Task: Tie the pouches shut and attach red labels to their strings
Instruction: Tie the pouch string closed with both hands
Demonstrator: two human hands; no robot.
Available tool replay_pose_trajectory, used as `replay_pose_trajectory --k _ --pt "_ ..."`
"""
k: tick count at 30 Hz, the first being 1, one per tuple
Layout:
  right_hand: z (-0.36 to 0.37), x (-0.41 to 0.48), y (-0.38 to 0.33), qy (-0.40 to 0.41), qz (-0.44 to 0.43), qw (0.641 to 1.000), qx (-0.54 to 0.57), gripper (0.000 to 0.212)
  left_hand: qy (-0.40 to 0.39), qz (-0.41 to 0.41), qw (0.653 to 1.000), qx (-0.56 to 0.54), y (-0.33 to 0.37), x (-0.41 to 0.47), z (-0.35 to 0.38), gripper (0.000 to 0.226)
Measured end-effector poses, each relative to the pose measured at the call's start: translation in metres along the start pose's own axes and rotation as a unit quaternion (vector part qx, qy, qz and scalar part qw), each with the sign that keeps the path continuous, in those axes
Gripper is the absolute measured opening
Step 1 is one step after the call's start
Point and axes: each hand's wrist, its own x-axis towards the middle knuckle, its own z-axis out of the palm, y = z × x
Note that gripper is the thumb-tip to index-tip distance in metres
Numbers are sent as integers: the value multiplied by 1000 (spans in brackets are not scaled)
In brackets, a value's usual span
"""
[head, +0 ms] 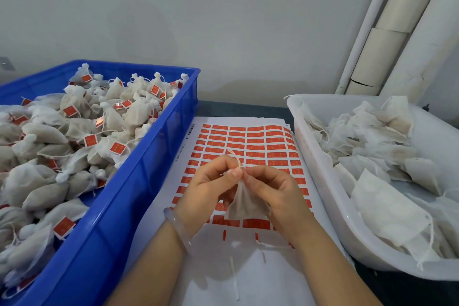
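A small white mesh pouch (244,205) hangs between my hands above the sheet of red labels (250,143). My left hand (208,189) pinches the pouch's string (236,158) at the neck, and the string loops up above my fingers. My right hand (272,187) grips the gathered top of the pouch from the right side. Both hands meet at the pouch's neck. The label sheet lies flat on the table, with rows of red labels and peeled gaps near its lower part.
A blue crate (149,181) on the left is full of tied pouches with red labels. A white tub (330,206) on the right holds several flat, untied pouches. Loose white backing strips (234,278) lie on the sheet near me. A wall and pipes (387,40) stand behind.
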Motion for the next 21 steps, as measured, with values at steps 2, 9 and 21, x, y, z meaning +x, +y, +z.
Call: replay_pose_trajectory --k 2,9,21 --pt "-1 0 0 -21 -1 1000 -4 34 -6 -4 1000 -3 1 0 1 14" --pt "5 -1 5 -16 -26 995 -100 15 73 -3 996 49 1 3 3 10" --pt "11 -1 14 53 -110 965 -234 16 183 0 980 84 -9 6 0 10"
